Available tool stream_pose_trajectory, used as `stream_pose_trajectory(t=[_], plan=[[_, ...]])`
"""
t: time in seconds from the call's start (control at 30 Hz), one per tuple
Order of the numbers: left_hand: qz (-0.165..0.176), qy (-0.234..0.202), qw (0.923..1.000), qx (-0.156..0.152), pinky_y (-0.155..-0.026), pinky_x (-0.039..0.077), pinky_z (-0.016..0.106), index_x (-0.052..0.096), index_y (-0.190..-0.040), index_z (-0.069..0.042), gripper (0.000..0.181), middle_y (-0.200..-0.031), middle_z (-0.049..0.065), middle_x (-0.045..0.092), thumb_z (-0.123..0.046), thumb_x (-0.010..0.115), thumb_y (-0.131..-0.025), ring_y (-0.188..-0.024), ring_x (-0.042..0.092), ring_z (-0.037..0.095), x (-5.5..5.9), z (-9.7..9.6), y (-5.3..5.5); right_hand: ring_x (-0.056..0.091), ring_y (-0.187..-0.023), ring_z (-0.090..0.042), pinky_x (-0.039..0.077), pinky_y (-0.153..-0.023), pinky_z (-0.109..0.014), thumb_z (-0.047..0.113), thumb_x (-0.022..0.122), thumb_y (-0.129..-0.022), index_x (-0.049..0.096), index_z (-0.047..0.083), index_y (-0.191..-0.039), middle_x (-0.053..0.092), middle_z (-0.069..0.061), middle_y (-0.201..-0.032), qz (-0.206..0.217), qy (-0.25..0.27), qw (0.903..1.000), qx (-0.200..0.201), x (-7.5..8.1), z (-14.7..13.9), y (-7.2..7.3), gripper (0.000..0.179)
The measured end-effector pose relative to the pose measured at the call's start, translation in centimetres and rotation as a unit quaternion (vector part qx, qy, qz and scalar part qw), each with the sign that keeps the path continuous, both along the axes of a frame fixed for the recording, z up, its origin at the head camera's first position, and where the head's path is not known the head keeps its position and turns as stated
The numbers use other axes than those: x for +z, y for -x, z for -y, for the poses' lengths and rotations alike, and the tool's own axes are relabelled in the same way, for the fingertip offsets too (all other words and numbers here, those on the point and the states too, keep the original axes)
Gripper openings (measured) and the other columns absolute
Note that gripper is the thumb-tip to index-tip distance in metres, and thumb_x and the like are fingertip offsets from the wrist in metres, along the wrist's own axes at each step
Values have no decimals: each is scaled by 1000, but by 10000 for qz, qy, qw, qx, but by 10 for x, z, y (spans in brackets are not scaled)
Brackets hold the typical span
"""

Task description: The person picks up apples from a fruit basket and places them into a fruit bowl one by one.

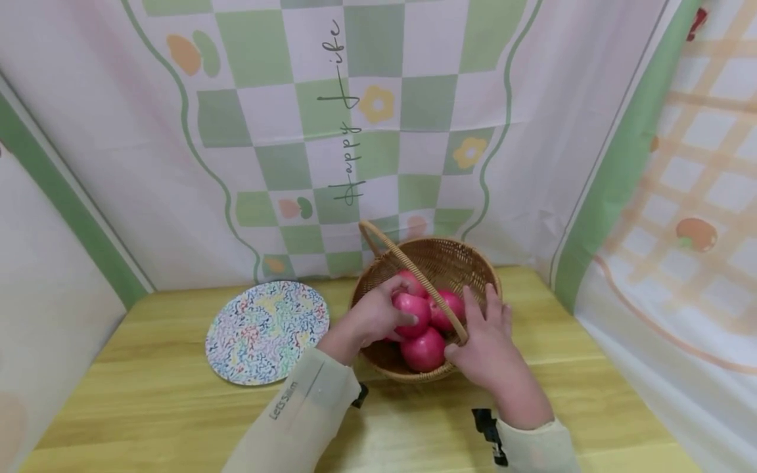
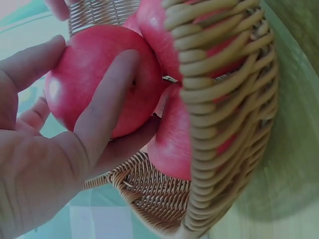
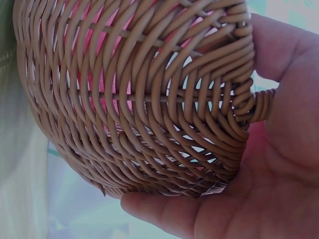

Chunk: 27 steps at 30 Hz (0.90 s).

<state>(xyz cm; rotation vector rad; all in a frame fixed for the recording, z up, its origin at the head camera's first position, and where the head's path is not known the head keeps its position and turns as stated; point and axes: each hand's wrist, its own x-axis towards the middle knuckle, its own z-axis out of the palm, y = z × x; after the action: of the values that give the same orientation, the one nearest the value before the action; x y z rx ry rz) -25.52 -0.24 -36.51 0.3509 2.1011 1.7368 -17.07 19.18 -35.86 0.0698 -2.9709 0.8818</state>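
In the head view, my left hand (image 1: 378,315) grips a red apple (image 1: 412,313) above other apples in a round wicker basket (image 1: 467,253). The left wrist view shows thumb and fingers around this apple (image 2: 94,64), with another apple (image 2: 172,139) just behind it. My right hand (image 1: 487,345) rests on the basket's near right rim by the foot of the arched handle (image 1: 408,263). Its fingers are spread over the rim. From the right wrist, one finger (image 3: 164,211) lies along the outside of the woven wall (image 3: 144,99), with the palm (image 3: 299,149) close to the handle's foot.
An oval board (image 1: 266,332) with a colourful speckled pattern lies left of the basket on the wooden table (image 1: 408,420). Behind the table hangs a green-and-white checked cloth (image 1: 331,144). More printed cloth (image 1: 698,197) borders the right side.
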Motion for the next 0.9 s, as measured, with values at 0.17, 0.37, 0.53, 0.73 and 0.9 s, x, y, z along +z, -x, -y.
stream_pose_trajectory(t=[0.17, 0.37, 0.53, 0.73, 0.9], plan=[[-167, -82, 9998, 88, -64, 60, 42, 58, -110, -16, 23, -123, 13, 53, -8, 71, -93, -97, 63, 29, -2, 1, -3, -17, -137, -60, 27, -93, -79, 15, 73, -79, 2, 8, -160, -23, -23, -159, -30, 11, 10000, 13, 0, -1, 1, 108], [-390, -5, 9990, 231, -64, 59, 43, 62, -101, -18, 11, -120, 10, 54, -12, 69, -95, -99, 60, 29, -4, 5, -6, -15, -137, -61, 27, -95, -78, 14, 72, -77, 6, 7, -160, -21, -24, -159, -83, 11, 10000, 33, 0, -1, 1, 107], [-520, 51, 9984, 205, -65, 58, 41, 66, -103, -17, 15, -121, 7, 55, -10, 71, -92, -98, 60, 28, -5, 7, -7, -14, -137, -61, 28, -95, -78, 14, 72, -78, 6, 6, -160, -20, -24, -159, -82, 5, 10000, 18, 0, -2, 1, 106], [-758, 8, 9968, 250, -68, 58, 42, 69, -101, -19, 19, -131, 4, 47, -7, 73, -87, -103, 56, 28, -10, 7, -9, -14, -137, -61, 27, -95, -78, 15, 72, -78, 7, 6, -160, -19, -25, -159, -50, 3, 10000, 2, 0, -2, 1, 105], [-571, -440, 9966, 408, -71, 58, 45, 67, -102, -14, 22, -133, 1, 45, -3, 74, -85, -108, 55, 28, -15, 7, -10, -13, -137, -62, 26, -96, -77, 15, 72, -79, 8, 6, -160, -18, -25, -160, -49, 9, 10000, 2, 0, -2, 1, 104]])
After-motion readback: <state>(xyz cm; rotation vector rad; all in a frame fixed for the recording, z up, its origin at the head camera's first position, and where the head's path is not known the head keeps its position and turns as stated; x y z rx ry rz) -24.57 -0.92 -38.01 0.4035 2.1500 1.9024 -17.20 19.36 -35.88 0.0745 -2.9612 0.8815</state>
